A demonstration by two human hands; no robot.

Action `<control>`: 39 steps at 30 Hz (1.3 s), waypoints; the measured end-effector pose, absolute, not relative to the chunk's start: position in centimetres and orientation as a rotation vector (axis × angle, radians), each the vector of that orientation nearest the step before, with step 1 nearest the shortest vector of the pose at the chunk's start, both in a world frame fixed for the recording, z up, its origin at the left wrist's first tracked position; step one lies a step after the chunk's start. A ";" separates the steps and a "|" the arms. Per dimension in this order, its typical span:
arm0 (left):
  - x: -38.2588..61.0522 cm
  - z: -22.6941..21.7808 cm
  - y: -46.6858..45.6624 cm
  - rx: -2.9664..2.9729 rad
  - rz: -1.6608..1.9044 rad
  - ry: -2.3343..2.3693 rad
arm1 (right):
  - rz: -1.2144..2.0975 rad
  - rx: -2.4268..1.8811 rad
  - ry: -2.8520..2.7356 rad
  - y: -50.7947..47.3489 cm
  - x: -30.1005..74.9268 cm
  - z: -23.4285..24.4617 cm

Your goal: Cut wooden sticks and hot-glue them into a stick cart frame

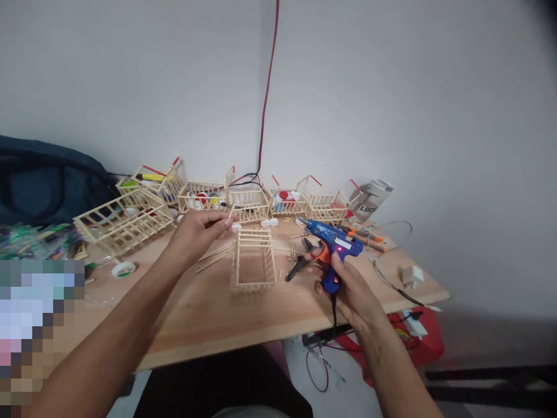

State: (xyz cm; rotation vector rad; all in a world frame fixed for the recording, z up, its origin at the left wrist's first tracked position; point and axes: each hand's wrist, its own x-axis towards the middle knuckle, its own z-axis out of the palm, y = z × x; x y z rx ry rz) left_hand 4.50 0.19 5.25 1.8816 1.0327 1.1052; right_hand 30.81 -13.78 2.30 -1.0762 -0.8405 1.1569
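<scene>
My right hand [350, 284] is wrapped round the handle of a blue hot glue gun [331, 237]. Its nozzle points up and to the left, and a small red light glows on its side. My left hand [195, 229] pinches a thin wooden stick [230, 215] between thumb and fingertips. Just below and between the two hands, a small open frame of wooden sticks [235, 267] rests on the wooden table [209, 325]. Loose sticks [212, 259] lie left of that frame, and short cut pieces lie to its right.
Several stick-built carts [202, 194] with red handles line the wall; a larger one [126, 220] stands at left. White bottle caps [270, 222], orange-handled pliers [369, 238], a white adapter [412, 275] and a tape roll [123, 270] lie around. A dark bag [47, 180] sits far left.
</scene>
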 end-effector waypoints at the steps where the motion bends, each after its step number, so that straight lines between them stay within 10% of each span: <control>1: 4.5 5.0 0.1 1.888 1.117 1.051 | 1.127 -1.097 -0.879 -13.7 30.6 2.3; 11: 4.6 4.6 -0.7 1.873 1.043 0.895 | 0.710 -1.402 -1.274 -14.3 29.6 2.0; 39: 5.5 4.2 -1.9 1.636 0.767 0.790 | 0.988 -1.242 -1.169 -13.7 25.3 1.4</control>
